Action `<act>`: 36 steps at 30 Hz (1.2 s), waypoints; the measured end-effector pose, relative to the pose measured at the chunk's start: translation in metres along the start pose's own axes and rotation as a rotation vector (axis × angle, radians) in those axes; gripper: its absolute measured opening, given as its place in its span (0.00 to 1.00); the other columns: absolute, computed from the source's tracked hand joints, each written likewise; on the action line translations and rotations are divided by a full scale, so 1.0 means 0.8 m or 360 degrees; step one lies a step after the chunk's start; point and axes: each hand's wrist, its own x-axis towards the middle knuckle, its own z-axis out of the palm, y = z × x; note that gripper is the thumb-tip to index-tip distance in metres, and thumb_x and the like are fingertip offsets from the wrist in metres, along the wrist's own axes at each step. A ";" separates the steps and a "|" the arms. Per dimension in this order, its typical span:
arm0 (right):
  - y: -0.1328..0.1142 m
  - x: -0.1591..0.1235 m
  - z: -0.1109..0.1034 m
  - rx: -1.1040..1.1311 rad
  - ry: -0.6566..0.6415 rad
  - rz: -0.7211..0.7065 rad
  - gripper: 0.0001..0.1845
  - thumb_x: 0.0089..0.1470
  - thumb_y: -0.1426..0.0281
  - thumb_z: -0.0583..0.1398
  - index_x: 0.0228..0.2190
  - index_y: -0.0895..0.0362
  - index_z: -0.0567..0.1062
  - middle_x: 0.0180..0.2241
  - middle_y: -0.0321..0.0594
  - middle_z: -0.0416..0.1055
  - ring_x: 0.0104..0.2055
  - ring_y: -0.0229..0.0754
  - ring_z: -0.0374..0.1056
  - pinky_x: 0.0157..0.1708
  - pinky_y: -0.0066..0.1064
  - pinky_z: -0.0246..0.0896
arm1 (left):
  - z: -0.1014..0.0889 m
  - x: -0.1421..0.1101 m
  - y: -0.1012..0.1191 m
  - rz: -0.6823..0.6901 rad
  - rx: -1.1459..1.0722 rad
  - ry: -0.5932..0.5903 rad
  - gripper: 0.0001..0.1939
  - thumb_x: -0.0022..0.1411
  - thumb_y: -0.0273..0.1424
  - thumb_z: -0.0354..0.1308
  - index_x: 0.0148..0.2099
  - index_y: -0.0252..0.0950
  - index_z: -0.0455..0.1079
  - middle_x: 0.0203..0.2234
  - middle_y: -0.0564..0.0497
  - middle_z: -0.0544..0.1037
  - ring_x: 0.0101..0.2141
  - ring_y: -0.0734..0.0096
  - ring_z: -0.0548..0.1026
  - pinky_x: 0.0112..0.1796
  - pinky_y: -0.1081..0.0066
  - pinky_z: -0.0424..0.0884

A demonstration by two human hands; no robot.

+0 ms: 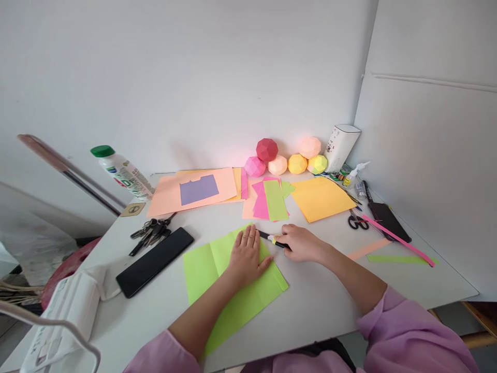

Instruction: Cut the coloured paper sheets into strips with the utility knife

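A sheet of bright green paper with fold creases lies on the white table in front of me. My left hand presses flat on its upper right part, fingers stretched out. My right hand is wrapped round a utility knife with a black and yellow handle. The dark blade points left toward the paper's upper edge, close to my left fingertips. Whether the blade touches the paper or sits in a fold, I cannot tell.
Behind lie peach sheets, cut paper pieces and an orange sheet; faceted paper balls stand by the wall. A black phone, keys and a bottle are left; scissors and paper strips right.
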 end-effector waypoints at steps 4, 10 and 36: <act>0.001 0.014 -0.002 0.0004 0.0011 0.0016 0.27 0.51 0.74 0.57 0.54 0.57 0.70 0.40 0.49 0.68 0.46 0.49 0.65 0.35 0.32 0.61 | -0.002 0.000 0.001 0.0004 0.0006 -0.0017 0.42 0.63 0.54 0.35 0.64 0.22 0.54 0.64 0.34 0.52 0.64 0.50 0.48 0.61 0.55 0.46; -0.003 0.027 -0.005 0.0006 0.0013 0.0025 0.26 0.51 0.73 0.57 0.53 0.57 0.71 0.41 0.49 0.69 0.45 0.50 0.65 0.36 0.33 0.62 | -0.002 0.000 0.000 0.0017 0.0025 -0.0038 0.42 0.63 0.53 0.35 0.64 0.22 0.55 0.64 0.33 0.52 0.64 0.50 0.49 0.60 0.55 0.46; 0.060 -0.046 -0.019 0.0174 0.0219 0.0079 0.29 0.49 0.78 0.55 0.52 0.50 0.72 0.39 0.43 0.69 0.41 0.44 0.66 0.37 0.30 0.60 | -0.018 0.003 0.000 -0.0018 -0.0127 -0.0174 0.43 0.63 0.55 0.35 0.64 0.23 0.54 0.64 0.35 0.50 0.64 0.51 0.48 0.61 0.54 0.46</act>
